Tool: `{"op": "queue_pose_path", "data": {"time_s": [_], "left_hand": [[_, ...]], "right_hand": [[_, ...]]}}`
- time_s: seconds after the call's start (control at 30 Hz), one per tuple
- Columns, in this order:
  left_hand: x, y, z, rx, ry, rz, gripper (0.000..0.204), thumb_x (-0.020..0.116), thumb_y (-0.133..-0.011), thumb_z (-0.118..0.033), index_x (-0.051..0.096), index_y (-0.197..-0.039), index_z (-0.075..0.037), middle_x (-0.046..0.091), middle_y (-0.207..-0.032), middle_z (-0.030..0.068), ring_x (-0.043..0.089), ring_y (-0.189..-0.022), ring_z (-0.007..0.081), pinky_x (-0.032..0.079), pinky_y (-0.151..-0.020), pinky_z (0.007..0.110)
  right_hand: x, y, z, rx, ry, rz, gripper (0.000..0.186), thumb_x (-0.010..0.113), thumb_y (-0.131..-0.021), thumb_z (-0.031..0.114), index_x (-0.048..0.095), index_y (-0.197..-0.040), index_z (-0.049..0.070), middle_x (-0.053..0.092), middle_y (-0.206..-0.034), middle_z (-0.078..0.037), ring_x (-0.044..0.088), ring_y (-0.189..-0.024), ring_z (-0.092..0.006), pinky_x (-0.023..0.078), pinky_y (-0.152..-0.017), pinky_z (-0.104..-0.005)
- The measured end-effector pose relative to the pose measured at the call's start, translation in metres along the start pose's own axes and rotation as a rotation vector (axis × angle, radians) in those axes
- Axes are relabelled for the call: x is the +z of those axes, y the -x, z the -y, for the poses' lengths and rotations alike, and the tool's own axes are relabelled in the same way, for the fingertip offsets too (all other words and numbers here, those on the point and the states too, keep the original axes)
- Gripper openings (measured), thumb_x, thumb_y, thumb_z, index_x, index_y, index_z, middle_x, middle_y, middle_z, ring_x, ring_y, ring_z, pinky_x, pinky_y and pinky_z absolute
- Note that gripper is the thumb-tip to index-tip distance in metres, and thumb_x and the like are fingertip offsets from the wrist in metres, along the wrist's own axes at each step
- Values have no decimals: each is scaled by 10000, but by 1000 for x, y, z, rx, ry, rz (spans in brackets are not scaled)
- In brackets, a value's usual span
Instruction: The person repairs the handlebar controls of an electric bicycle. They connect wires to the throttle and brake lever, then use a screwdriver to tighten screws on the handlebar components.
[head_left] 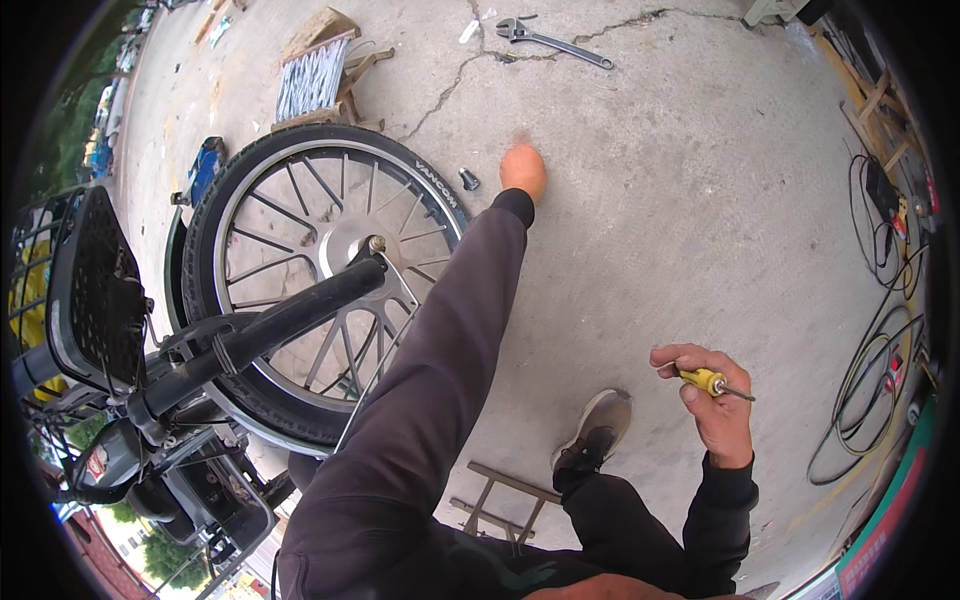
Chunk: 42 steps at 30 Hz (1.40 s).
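Note:
My right hand [717, 405] is closed around a screwdriver [703, 381] with a yellow handle and a short thin metal shank pointing right. My left arm stretches forward past the wheel [345, 245], and my left hand [523, 170] is over the concrete; its fingers are blurred and mostly hidden behind its back. Just left of that hand a small black cylindrical part [469, 180] lies on the ground. The wheel has a black tyre and grey spokes, still mounted on a fork leg [290, 315] of a bike tipped on its side.
An adjustable wrench [555, 43] lies far ahead. A low stool with a woven seat [312, 78] and a blue object [206, 165] are beyond the wheel. Cables [850, 420] coil at the right. A small wooden frame [500, 500] is near my shoe [597, 435].

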<state>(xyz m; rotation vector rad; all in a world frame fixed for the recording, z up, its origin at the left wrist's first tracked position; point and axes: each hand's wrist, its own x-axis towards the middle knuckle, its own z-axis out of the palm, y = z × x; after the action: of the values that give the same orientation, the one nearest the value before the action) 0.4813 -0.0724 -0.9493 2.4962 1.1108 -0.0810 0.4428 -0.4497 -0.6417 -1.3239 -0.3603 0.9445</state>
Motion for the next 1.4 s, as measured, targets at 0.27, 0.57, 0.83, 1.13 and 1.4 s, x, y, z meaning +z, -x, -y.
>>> {"op": "queue_pose_path", "data": {"time_s": [0.27, 0.57, 0.83, 1.13, 1.4], "left_hand": [[-64, 109, -85, 155, 520, -50, 141, 706, -868, -110, 677, -866, 28, 712, -807, 227, 704, -816, 414, 544, -734, 492], [-330, 357, -160, 396, 1580, 680, 151, 654, -968, -144, 684, -949, 3, 681, -785, 49, 648, -665, 114, 523, -597, 269], [-548, 433, -24, 523, 1809, 190, 236, 683, -990, -158, 684, -1163, 2, 711, -929, 62, 690, -758, 116, 580, -692, 251], [-733, 493, 34, 1013, 1920, -166, 186, 695, -977, -204, 687, -1094, -58, 713, -907, 53, 703, -757, 120, 612, -695, 250], [-783, 508, 21, 1111, 2013, -43, 210, 614, -1024, -285, 659, -1097, -93, 728, -1136, 98, 711, -1070, 262, 641, -704, 237]], "right_hand": [[34, 14, 46, -153, 41, -218, 350, 675, -982, 212, 611, -1244, -11, 700, -1101, -160, 652, -963, -210, 526, -867, -357], [132, 99, 139, -488, 127, -253, 386, 599, -1030, 193, 559, -1357, -9, 615, -972, -20, 517, -798, -80, 432, -752, -254], [269, 165, 214, -656, 191, -113, 411, 553, -1055, 206, 524, -1388, -34, 545, -900, -21, 465, -700, -48, 397, -586, -198], [400, 192, 278, -908, 123, 99, 373, 597, -1029, 138, 528, -1353, -33, 632, -987, -72, 541, -777, -68, 447, -653, -204], [443, 185, 326, -1212, 407, -59, 279, 678, -967, 64, 641, -1236, -3, 699, -1065, -88, 632, -876, -106, 509, -724, -251]]}}
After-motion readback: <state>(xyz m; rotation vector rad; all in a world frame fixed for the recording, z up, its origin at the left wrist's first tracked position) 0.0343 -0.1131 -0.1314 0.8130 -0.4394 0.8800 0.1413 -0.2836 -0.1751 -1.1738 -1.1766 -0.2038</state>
